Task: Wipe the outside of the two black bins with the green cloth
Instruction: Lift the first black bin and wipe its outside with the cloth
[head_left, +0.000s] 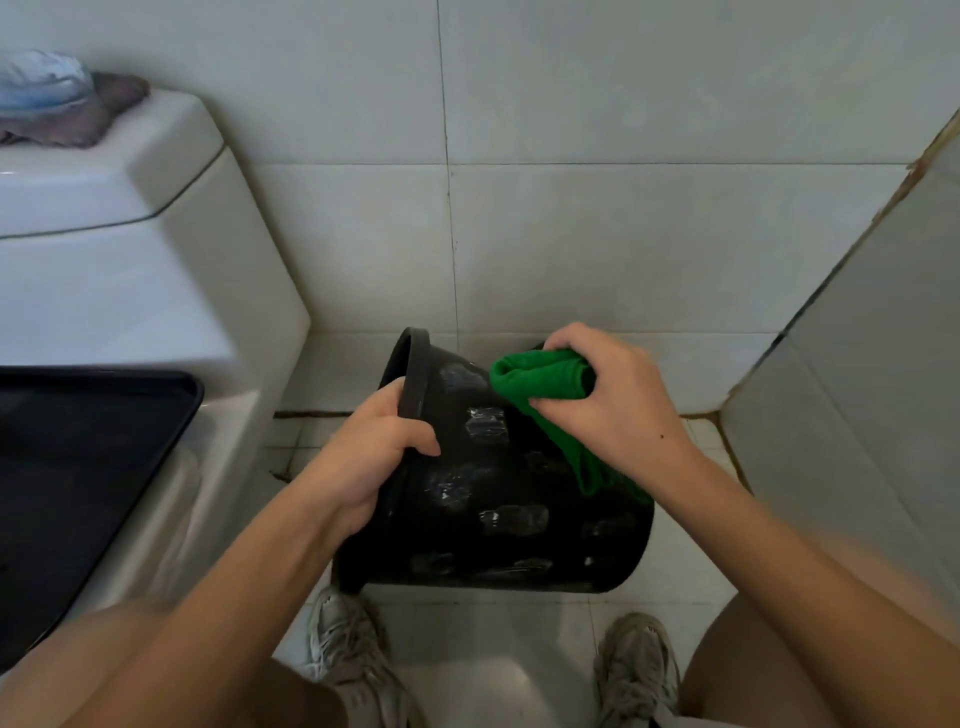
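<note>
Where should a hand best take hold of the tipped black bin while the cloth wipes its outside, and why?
At the rim, from the open-mouth side on the left. The black bin lies tipped, mouth leftward, so its rolled rim offers a lip to curl fingers over, as the left hand does, leaving the wall free for the green cloth in the right hand.

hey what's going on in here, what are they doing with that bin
A person crouches on the bathroom floor beside the toilet, cleaning a black bin. The bin is tipped on its side with its opening facing left. The left hand grips the rim to steady it, while the right hand holds a bunched green cloth against the bin's outer wall. Pale smudges still show across the side. Only one bin is in view.
</note>
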